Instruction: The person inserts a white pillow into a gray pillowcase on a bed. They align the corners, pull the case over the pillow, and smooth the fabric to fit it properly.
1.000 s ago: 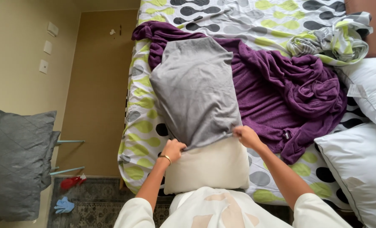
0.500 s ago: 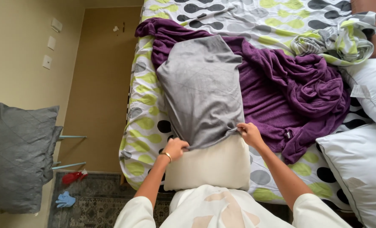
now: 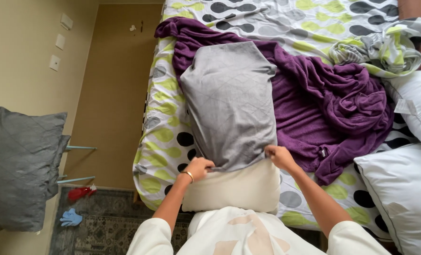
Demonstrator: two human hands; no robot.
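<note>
Both hands, left [image 3: 200, 167] and right [image 3: 280, 156], pinching soft grey pillowcase [image 3: 229, 104] edge, cream pillow [image 3: 231, 189] poking out near, flat on bed [image 3: 165, 137].

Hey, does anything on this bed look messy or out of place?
Yes. The purple blanket lies crumpled across the bed, and a spotted sheet is bunched at the far corner. The cream pillow sticks halfway out of its grey pillowcase, gripped by the left hand and right hand.

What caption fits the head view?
Both hands, left and right, grip a grey pillowcase over a cream pillow.
</note>
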